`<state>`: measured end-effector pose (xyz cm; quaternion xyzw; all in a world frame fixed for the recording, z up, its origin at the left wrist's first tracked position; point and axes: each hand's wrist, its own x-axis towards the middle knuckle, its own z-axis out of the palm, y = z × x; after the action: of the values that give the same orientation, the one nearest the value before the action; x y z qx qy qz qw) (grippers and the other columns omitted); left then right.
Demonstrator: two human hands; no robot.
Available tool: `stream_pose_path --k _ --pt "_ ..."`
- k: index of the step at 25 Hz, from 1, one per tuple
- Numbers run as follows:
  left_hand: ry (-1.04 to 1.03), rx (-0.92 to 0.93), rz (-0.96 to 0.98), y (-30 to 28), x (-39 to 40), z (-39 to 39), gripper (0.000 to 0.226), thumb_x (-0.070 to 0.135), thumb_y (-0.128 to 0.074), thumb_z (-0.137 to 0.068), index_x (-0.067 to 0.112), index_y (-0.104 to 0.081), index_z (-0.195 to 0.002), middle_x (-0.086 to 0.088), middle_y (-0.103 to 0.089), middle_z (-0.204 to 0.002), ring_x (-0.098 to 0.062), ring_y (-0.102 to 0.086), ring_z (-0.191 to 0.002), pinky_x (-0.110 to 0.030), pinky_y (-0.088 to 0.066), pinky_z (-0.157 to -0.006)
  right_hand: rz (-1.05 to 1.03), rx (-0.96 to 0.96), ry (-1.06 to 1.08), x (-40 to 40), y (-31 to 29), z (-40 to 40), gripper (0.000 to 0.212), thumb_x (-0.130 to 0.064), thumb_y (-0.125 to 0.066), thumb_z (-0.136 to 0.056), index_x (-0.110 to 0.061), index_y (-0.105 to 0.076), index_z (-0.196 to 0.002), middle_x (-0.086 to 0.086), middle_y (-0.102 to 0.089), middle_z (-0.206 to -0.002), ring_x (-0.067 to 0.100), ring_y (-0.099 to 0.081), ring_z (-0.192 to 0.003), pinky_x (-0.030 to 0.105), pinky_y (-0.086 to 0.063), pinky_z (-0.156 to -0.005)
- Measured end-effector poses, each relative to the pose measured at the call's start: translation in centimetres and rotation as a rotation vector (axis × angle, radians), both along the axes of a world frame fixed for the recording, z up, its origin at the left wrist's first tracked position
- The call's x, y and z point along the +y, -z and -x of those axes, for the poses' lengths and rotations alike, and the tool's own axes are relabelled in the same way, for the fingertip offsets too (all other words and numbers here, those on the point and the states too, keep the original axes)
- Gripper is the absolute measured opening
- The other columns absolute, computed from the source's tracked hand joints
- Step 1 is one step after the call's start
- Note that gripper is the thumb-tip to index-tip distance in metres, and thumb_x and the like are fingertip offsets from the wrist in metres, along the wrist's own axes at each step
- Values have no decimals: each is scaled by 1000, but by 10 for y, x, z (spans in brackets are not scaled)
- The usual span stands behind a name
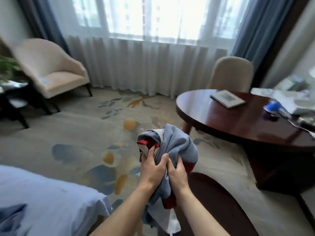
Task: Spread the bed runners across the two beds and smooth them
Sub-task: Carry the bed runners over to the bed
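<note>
A bunched bed runner (172, 150) is gripped by the left hand (153, 169) and right hand (177, 172), carried together, apparently for spreading on the bed (42, 201).

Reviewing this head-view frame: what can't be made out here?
- bed: only a corner shows, cut by the left and bottom edges; a second bed is not in view.
- bed runner: bunched in the left hand and right hand, so its length is hidden.
- Items on the round table: blurred.
</note>
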<state>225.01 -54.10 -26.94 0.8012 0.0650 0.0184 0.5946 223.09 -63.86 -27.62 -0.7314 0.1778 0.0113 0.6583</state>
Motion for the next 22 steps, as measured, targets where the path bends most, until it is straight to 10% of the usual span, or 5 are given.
stream_pose_path --k 10,22 --pt "-525 -78 4 -55 258 130 71 57 -56 -78 28 -48 -143 -8 -48 -135 -20 -47 -127 -24 -35 -104 -38 -100 -537 265 -49 79 71 -71 -59 -73 -42 -52 -137 -15 -69 -123 10 -61 -120 45 -46 -108" --pt "-1054 -153 -69 -80 565 433 74 66 -50 -71 30 -52 -136 -9 -53 -131 -22 -53 -123 -43 -44 -107 -77 -168 -1102 595 -82 338 63 -65 -60 -79 -36 -54 -135 -12 -71 -120 8 -64 -115 42 -49 -105"
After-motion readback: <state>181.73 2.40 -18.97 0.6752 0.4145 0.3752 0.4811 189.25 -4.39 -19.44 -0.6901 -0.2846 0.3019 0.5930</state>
